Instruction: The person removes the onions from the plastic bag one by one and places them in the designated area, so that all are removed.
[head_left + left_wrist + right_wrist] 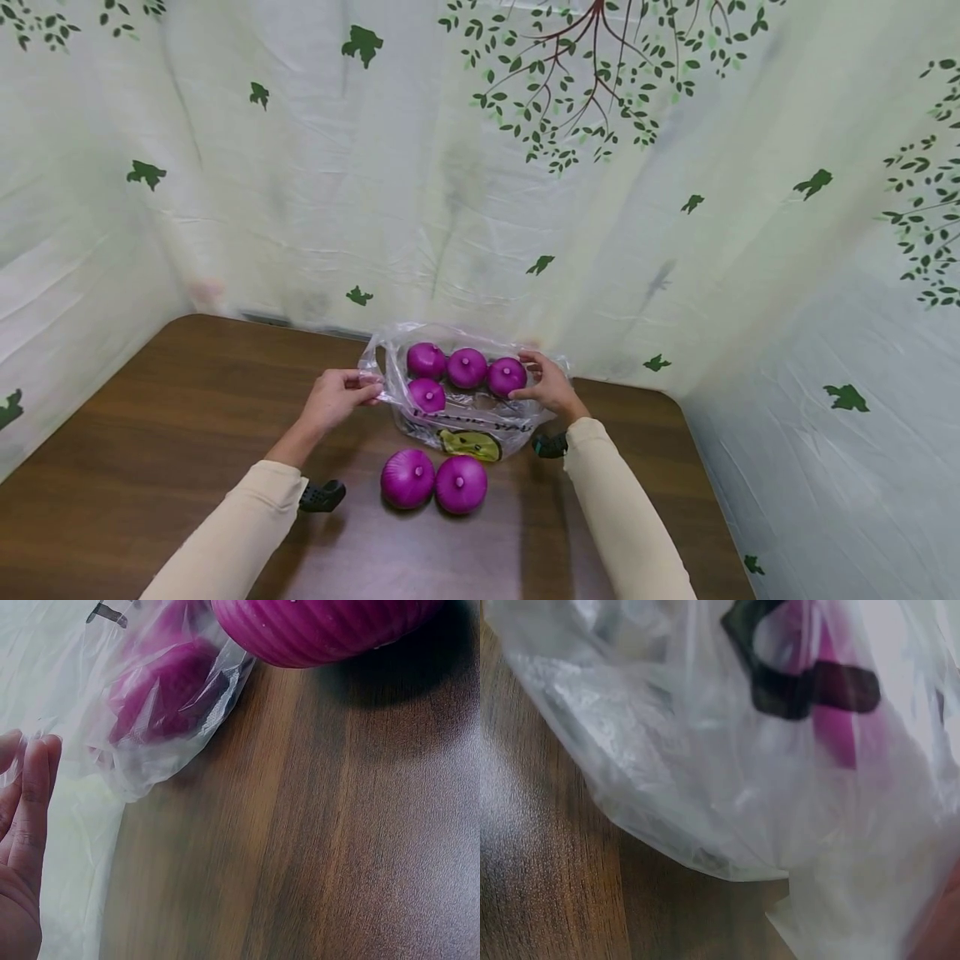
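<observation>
A clear plastic bag (480, 408) with dark print and a yellow picture lies open on the table, several purple onions inside it. My left hand (337, 402) pinches the bag's left handle; the left wrist view shows that hand (22, 847) with fingertips and thumb on the thin plastic. Within the bag, my right hand (551, 387) holds the rightmost onion (507, 377), thumb and fingers around it. Two more onions, a left one (407, 478) and a right one (461, 484), stand side by side before the bag. Bag plastic (727, 787) mostly hides the right hand in the right wrist view.
A brown wooden table (187, 417) carries everything. Behind it and along both sides hangs a pale curtain (300, 208) with printed green leaves, close to the bag at the back edge. Black wrist devices show below each sleeve, at the left (322, 497) and right (550, 445).
</observation>
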